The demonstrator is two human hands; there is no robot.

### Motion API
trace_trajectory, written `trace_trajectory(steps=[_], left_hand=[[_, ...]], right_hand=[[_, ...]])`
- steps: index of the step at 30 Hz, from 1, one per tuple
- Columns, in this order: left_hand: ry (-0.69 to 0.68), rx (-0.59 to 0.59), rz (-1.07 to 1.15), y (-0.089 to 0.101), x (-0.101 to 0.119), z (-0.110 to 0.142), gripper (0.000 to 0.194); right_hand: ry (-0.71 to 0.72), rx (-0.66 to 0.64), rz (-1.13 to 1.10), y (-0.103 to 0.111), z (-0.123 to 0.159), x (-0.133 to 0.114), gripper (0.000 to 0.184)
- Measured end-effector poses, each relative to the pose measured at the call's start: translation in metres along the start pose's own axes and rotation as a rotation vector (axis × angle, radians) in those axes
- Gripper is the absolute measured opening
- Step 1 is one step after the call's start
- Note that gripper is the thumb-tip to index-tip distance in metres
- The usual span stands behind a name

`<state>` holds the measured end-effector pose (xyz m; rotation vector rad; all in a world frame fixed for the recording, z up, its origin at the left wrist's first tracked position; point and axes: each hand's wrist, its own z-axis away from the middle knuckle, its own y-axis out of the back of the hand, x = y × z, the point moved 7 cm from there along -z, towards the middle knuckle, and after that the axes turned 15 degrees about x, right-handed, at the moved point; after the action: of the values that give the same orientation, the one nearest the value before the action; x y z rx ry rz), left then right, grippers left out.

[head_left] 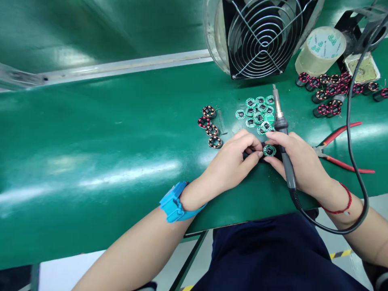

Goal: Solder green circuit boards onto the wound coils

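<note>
My left hand point(235, 159) and my right hand point(298, 159) meet over the green bench, fingers pinched on a small round green circuit board point(269, 150) that sits on a dark coil part. A soldering iron point(282, 133) also rests in my right hand, tip pointing away, with its black cable point(351, 133) looping off to the right. My left wrist carries a blue wrist strap point(176, 202) and my right wrist a red thread bracelet. Just beyond my hands lies a heap of several round green boards point(257, 112). Several wound coils point(210, 126) sit to its left.
A black wire-guard fan point(262, 36) stands at the back. A tape roll point(321, 50), a sponge tray point(362, 68) and several more coils point(332, 91) are at the far right. Red-handled pliers point(342, 151) lie right of my hand. The conveyor belt point(91, 40) runs behind.
</note>
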<state>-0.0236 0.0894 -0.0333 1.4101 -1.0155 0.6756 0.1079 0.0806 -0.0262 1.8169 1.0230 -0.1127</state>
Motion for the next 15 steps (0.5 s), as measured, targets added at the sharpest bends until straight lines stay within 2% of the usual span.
trace_trajectory(steps=[9, 11, 15], left_hand=[[0.008, 0.040, 0.047, -0.004, 0.002, 0.000, 0.012], [0.013, 0.040, 0.063, -0.004, 0.002, 0.000, 0.011], [0.027, 0.030, 0.081, -0.005, 0.001, 0.000, 0.013]], right_hand=[[-0.015, -0.041, -0.058, 0.006, -0.002, -0.004, 0.042], [0.024, -0.043, -0.057, 0.009, -0.001, -0.006, 0.040], [0.191, -0.047, -0.020, 0.008, 0.005, -0.011, 0.039]])
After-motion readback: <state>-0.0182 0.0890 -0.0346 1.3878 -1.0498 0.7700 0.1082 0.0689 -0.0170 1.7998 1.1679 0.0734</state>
